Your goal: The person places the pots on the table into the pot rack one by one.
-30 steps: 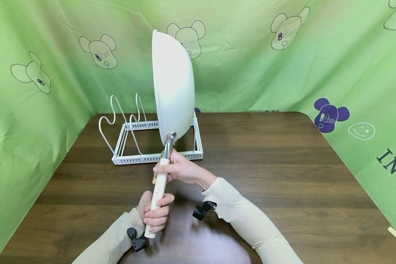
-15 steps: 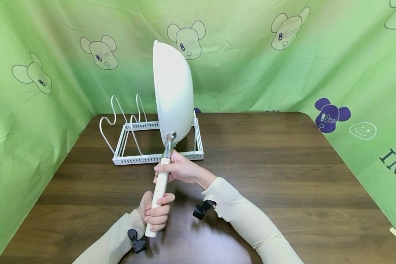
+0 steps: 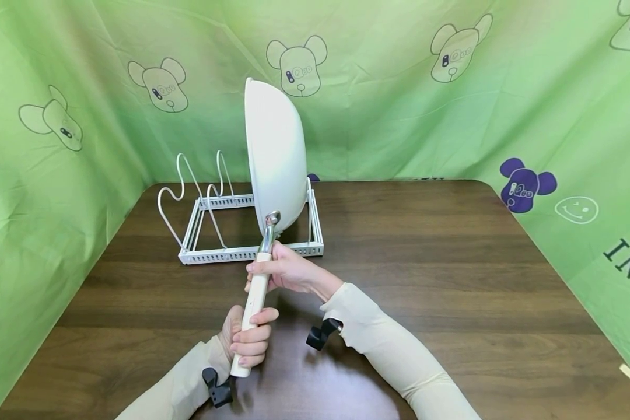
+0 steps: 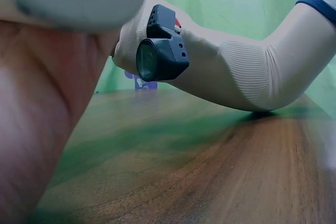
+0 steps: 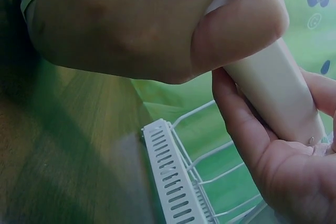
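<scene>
white wok (image 3: 275,154): on edge over white wire rack (image 3: 252,224), 12 o'clock from hands | left hand (image 3: 245,338): grips handle (image 3: 255,297) end | right hand (image 3: 283,269): wraps handle near metal neck

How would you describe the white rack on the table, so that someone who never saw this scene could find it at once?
Look at the dark wooden table framed by green cloth. At its far left stands the white rack, behind the cream pan that both hands hold on edge by its handle. It alone is a slotted rectangular frame with curved wire dividers rising from it.
</scene>
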A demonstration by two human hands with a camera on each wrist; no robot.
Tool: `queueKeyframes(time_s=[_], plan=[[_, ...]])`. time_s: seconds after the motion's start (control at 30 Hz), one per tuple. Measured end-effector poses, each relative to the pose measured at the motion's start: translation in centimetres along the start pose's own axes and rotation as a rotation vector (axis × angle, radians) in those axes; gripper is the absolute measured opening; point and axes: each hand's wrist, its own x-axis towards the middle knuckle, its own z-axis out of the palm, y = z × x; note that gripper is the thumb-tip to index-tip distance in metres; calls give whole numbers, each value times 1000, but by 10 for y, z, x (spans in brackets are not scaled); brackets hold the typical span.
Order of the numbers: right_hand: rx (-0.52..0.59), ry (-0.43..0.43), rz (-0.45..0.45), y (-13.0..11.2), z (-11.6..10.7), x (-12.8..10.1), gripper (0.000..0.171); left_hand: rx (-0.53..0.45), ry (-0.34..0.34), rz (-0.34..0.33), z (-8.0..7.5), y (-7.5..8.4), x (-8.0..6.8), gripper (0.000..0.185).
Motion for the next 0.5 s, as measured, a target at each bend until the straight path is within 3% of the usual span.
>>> queueKeyframes(time_s=[0.5], plan=[[2,-10,17,1,-5,-1,28,37,108,17,1,-3,-5,31]])
